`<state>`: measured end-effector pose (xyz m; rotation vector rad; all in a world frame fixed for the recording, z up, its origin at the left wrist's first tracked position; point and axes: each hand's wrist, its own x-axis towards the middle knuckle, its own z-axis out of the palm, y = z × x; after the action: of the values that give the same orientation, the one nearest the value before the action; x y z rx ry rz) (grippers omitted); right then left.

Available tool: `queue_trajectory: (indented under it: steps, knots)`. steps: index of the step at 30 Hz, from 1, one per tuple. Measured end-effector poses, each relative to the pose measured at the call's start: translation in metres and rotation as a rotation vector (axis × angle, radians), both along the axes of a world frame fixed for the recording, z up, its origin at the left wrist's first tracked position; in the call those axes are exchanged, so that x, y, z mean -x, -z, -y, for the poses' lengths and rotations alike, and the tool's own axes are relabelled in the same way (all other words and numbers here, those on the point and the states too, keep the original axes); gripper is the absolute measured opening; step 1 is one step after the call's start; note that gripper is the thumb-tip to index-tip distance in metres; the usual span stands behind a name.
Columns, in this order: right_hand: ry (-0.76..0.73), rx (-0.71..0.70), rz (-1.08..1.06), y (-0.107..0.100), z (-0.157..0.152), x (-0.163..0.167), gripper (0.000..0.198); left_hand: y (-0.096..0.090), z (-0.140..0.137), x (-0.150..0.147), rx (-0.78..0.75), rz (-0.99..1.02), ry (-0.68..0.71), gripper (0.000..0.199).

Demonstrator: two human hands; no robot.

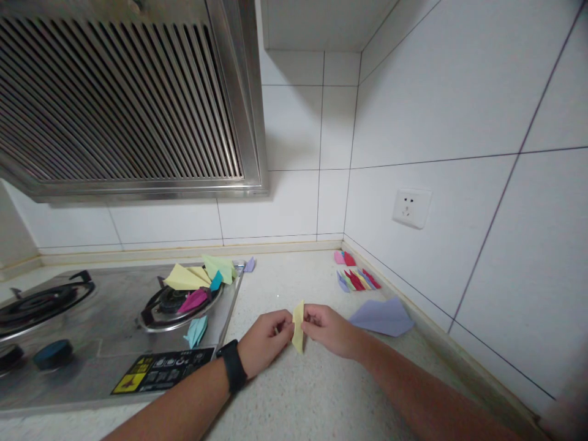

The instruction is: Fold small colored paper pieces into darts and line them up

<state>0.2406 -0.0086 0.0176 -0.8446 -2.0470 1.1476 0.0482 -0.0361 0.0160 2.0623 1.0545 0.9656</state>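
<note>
A narrow piece of folded yellow paper [298, 327] is held upright between my two hands, just above the speckled countertop [294, 404]. My left hand [267, 337] pinches its left edge between thumb and fingers; a black watch sits on that wrist. From the other side my right hand [329, 329] grips the right edge, fingers curled. Past the right hand lies a folded purple paper [383, 316]. Farther back, several small folded papers [358, 280] in red, blue and other colours line up along the wall.
At the left is a gas stove [114, 337] with folded papers on and near its right burner, including a yellow one [186, 277], a magenta one [193, 300] and a light-blue one [196, 331]. Overhead hangs a range hood [133, 104]. A socket [411, 208] is on the right wall.
</note>
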Motion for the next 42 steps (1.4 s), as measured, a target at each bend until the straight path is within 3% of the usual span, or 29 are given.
queue_trajectory:
  steps: [6,19,23,29,42]
  knots:
    - [0.018,-0.067,0.080,-0.002,0.003,-0.001,0.018,-0.003,0.003,-0.001,-0.047,-0.014,-0.016,0.025]
    - [0.083,-0.184,0.131,-0.008,0.007,0.001,0.015,-0.006,0.007,0.001,-0.175,-0.133,-0.028,0.021]
    - [0.102,-0.072,0.017,-0.004,0.004,0.002,0.012,-0.006,0.006,0.000,-0.147,-0.075,-0.035,0.024]
    - [0.005,0.162,-0.152,-0.003,0.001,0.003,0.015,-0.006,0.005,-0.001,-0.080,0.018,0.007,0.026]
    - [-0.107,0.258,-0.123,-0.013,0.008,-0.001,0.022,-0.008,0.008,0.000,0.059,0.124,0.158,0.032]
